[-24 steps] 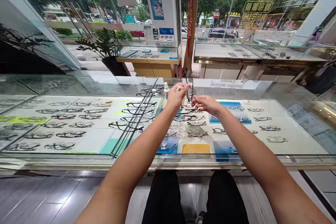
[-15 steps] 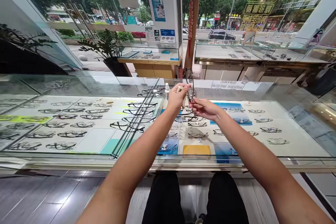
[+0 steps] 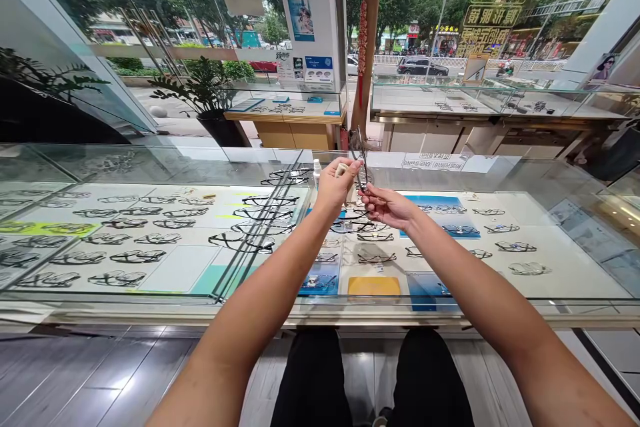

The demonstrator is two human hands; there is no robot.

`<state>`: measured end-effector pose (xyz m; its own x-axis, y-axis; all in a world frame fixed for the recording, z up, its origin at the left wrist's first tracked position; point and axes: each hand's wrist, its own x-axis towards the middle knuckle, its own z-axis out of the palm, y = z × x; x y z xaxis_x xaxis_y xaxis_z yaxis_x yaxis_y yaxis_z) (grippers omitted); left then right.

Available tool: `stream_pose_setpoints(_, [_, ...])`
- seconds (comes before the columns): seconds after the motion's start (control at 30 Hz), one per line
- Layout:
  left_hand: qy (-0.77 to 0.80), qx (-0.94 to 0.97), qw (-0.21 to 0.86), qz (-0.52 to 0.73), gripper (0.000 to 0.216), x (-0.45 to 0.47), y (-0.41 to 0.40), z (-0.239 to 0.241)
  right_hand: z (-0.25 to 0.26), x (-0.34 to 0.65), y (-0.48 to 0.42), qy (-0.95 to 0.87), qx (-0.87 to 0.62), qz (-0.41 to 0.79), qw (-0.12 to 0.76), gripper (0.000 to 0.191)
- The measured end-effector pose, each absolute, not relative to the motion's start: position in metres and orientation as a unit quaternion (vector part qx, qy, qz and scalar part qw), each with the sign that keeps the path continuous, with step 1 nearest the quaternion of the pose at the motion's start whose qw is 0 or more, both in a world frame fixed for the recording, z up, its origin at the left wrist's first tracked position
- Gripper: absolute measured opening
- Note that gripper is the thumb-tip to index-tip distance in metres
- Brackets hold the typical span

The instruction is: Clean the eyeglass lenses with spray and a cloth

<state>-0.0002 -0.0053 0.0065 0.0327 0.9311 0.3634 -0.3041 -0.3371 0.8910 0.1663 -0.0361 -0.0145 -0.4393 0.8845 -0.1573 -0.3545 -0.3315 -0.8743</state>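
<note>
A pair of dark-framed eyeglasses (image 3: 365, 157) is held on end above the glass counter, one lens over the other. My left hand (image 3: 332, 188) is closed on its left side, fingers at the middle of the frame. Tucked in that hand is a small beige thing (image 3: 341, 170), perhaps a cloth; its kind is unclear. From the lower right, my right hand (image 3: 393, 208) pinches the bottom end of the eyeglasses with thumb and fingertips. Just left of my left hand stands a small white spray bottle (image 3: 317, 170), partly covered by the hand.
The glass display counter (image 3: 190, 310) spans the view, with rows of eyeglasses (image 3: 137, 256) inside. A yellow cloth-like square (image 3: 374, 285) and blue cards (image 3: 434, 203) also lie there. Beyond are a potted plant (image 3: 205, 90), a wooden post (image 3: 367, 33) and another glass case (image 3: 430, 100).
The eyeglasses have tilted slightly, their upper end shifting a little to the left. Both hands have moved slightly and keep their hold.
</note>
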Motion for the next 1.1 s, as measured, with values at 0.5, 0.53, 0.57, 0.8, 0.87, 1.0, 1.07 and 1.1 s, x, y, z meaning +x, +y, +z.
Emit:
stream_pose_setpoints(0.5, [0.329,0.658,0.29,0.613,0.042,-0.002,-0.01,0.004,-0.005,0.181,-0.027,-0.599,-0.381,0.38,0.593,0.063])
stream_pose_setpoints(0.53, [0.328,0.665,0.284,0.608,0.041,-0.002,-0.011,0.003,-0.006,0.181,-0.027,-0.6,-0.38,0.378,0.594,0.062])
stream_pose_setpoints(0.57, [0.327,0.67,0.281,0.604,0.04,-0.001,-0.012,0.003,-0.007,0.181,-0.026,-0.6,-0.379,0.376,0.596,0.062])
stream_pose_setpoints(0.8, [0.327,0.648,0.311,0.613,0.04,-0.001,-0.009,0.001,-0.006,0.183,-0.027,-0.599,-0.39,0.366,0.596,0.053])
stream_pose_setpoints(0.87, [0.329,0.626,0.332,0.625,0.041,-0.002,-0.007,0.001,-0.004,0.185,-0.027,-0.594,-0.403,0.363,0.594,0.047])
stream_pose_setpoints(1.0, [0.331,0.583,0.368,0.644,0.043,-0.003,-0.003,0.002,-0.003,0.189,-0.025,-0.577,-0.436,0.364,0.587,0.032])
stream_pose_setpoints(1.07, [0.333,0.561,0.383,0.654,0.045,-0.005,-0.002,0.004,-0.004,0.191,-0.024,-0.556,-0.462,0.377,0.58,0.026])
stream_pose_setpoints(1.1, [0.335,0.549,0.392,0.658,0.046,-0.005,-0.001,0.005,-0.004,0.192,-0.023,-0.543,-0.476,0.388,0.572,0.024])
